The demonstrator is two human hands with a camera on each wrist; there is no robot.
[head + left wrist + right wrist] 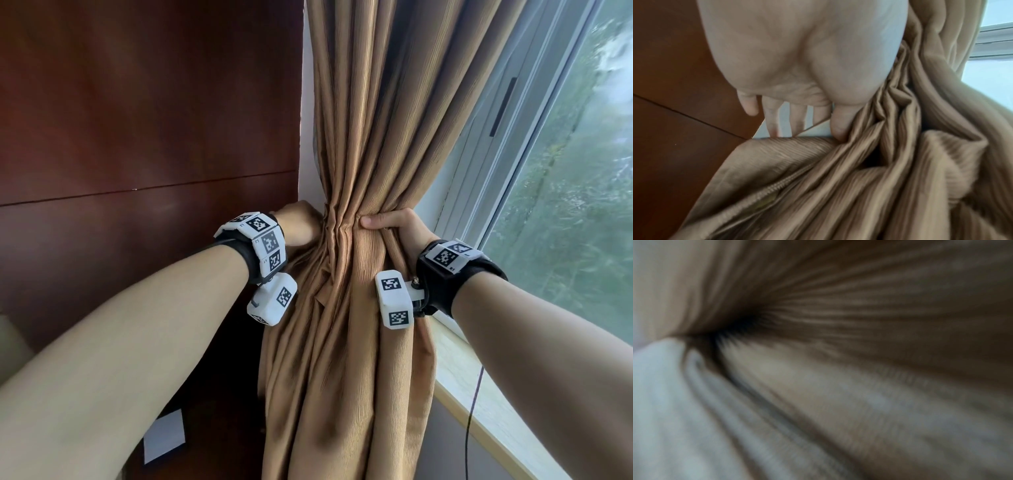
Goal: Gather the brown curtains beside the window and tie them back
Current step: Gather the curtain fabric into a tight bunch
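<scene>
The brown curtain (346, 144) hangs beside the window and is bunched into a narrow waist at mid height. My right hand (394, 224) grips that waist from the right, thumb across the front folds and fingers hidden behind. My left hand (301, 222) is at the left side of the waist, partly under a fold of cloth. In the left wrist view the left hand (818, 112) shows its palm with straight, spread fingers (772, 120) pointing at the wall, while its thumb presses into the curtain (890, 170) folds. The right wrist view holds only blurred curtain (838, 305) cloth.
A dark red wood panel (137, 120) fills the left. The window (565, 171) with its white frame and pale sill (479, 404) is on the right. A thin dark cable (471, 421) hangs by the sill. A white paper sheet (164, 435) lies low at the left.
</scene>
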